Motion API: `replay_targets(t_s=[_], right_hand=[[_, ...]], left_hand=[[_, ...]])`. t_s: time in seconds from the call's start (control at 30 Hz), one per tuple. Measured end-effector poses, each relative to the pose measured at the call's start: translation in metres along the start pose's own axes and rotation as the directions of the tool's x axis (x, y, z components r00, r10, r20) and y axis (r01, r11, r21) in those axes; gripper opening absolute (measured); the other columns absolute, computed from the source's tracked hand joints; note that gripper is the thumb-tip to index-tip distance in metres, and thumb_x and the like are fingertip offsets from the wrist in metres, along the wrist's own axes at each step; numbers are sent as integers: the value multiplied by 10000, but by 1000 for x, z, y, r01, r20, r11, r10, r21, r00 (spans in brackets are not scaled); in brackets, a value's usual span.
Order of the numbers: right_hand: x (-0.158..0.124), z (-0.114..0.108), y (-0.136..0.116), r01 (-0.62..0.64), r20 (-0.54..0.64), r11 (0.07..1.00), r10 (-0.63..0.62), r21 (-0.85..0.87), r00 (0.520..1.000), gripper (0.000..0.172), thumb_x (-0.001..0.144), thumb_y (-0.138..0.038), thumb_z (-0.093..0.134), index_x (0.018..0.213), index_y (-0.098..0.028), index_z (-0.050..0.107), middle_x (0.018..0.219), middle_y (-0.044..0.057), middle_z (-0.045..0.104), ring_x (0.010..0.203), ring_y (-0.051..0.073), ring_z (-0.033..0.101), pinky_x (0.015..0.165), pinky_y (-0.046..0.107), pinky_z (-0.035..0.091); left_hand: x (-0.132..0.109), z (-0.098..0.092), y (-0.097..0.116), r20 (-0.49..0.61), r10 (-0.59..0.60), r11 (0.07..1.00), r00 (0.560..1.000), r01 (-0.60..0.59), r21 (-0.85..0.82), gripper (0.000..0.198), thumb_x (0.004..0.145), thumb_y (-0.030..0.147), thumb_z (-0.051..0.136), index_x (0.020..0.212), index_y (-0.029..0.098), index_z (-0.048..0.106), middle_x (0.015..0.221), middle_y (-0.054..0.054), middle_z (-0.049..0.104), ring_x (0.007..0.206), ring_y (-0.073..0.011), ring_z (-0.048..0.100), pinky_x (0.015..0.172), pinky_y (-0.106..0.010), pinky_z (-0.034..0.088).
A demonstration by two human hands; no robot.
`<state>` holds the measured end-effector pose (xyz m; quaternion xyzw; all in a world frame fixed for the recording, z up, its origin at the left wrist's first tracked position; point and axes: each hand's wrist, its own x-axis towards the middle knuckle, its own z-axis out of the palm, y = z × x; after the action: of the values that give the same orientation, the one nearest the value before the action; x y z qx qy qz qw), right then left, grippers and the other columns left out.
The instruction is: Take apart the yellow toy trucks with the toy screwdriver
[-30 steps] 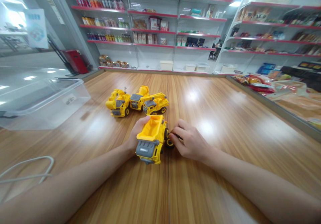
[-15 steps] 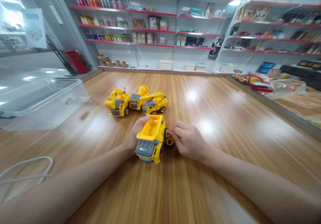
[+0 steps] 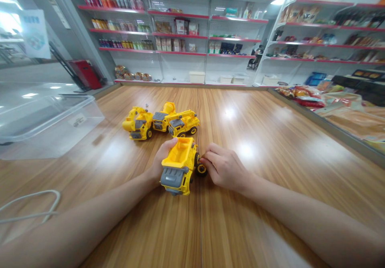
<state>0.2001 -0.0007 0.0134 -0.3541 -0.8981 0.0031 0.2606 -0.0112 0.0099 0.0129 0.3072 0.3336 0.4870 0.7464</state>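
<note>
A yellow toy dump truck (image 3: 182, 152) with a grey front is tilted above the wooden table, its bed facing up. My left hand (image 3: 162, 156) is closed around its left side; most of the fingers are hidden behind the truck. At the truck's right side is a black toy wheel (image 3: 201, 169) with a yellow hub. The bent fingertips of my right hand (image 3: 224, 166) pinch this wheel at its edge, close beside another wheel on the truck. Whether the pinched wheel is attached cannot be made out.
Beyond my hands stand a toy excavator (image 3: 137, 123), a toy cement mixer truck (image 3: 164, 117) and a toy crane truck (image 3: 184, 123). A clear plastic bin (image 3: 51, 123) is at the left, a white cable (image 3: 49, 192) nearer. Stocked shelves (image 3: 180, 35) line the back; packaged goods (image 3: 339, 103) lie right.
The whole view has shifted slightly, so everything appears a little further left. Both hands keep their holds, and the truck and wheel show hardly any other movement.
</note>
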Motion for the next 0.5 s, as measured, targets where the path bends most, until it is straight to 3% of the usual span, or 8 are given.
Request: replay_targets(t_s=[0.33,0.5], right_hand=[[0,-1,-3,-62,37,997,61,41,997,120,944,-223,493,958,-155,591,969,79,572,803,161,559,629,268,417],[1,-2,-4,-63,51,997,61,39,997,183,963,-252,452,869,-161,580,915,69,563,749,148,540,607,266,401]], left_hand=[[0,-1,-2,-101,-3,999,995,7,35,386,836,397,549,988,65,674,769,-117,723,577,-192,648,525,-272,506],[-1,0,0,-63,-5,1000,998,6,19,385,814,403,578,970,66,680,756,-117,724,563,-188,644,525,-270,506]])
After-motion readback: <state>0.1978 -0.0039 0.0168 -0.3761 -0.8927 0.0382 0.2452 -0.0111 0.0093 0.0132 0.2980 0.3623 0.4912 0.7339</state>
